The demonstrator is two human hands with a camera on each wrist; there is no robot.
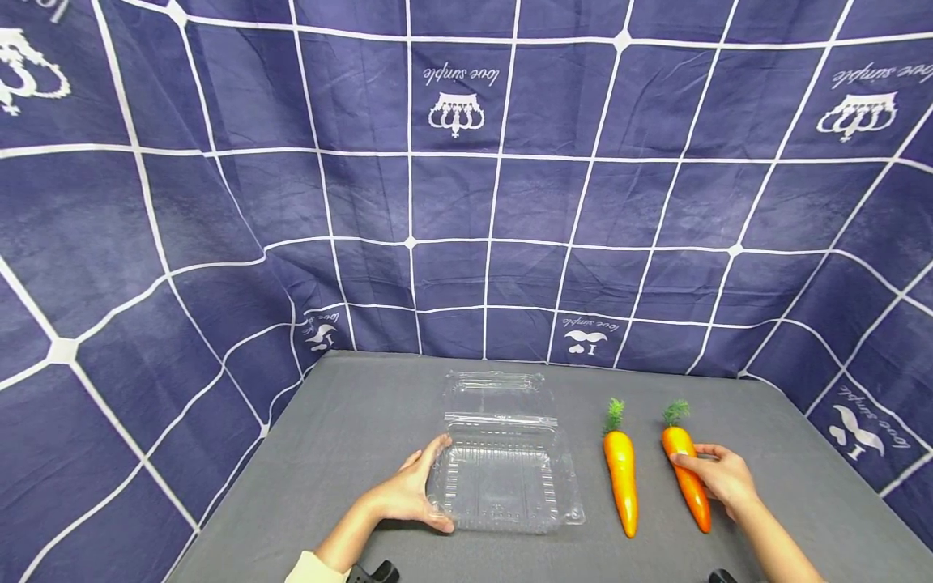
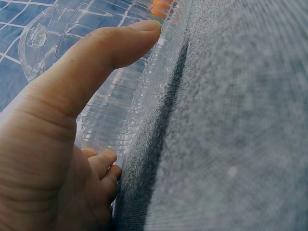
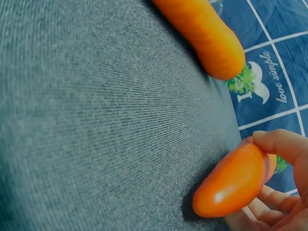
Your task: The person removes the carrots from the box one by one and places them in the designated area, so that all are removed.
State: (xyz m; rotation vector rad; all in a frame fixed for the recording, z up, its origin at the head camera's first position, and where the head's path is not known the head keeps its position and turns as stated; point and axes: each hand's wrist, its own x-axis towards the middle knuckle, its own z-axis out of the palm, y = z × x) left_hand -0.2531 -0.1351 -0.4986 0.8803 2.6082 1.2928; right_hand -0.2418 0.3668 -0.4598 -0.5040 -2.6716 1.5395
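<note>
A clear plastic clamshell container lies open on the table, its lid folded back toward the wall. Its left side is held by my left hand, thumb along the near wall and fingers at the far left corner. In the left wrist view the thumb lies against the ribbed plastic. To the right, my right hand grips an orange carrot with a green top, thumb above and fingers on its right side. The right wrist view shows this carrot's tip close to the cloth.
A second, yellower carrot lies between the container and the held carrot, its green top pointing away. Grey cloth covers the table. Blue curtains with white lines hang behind and on both sides.
</note>
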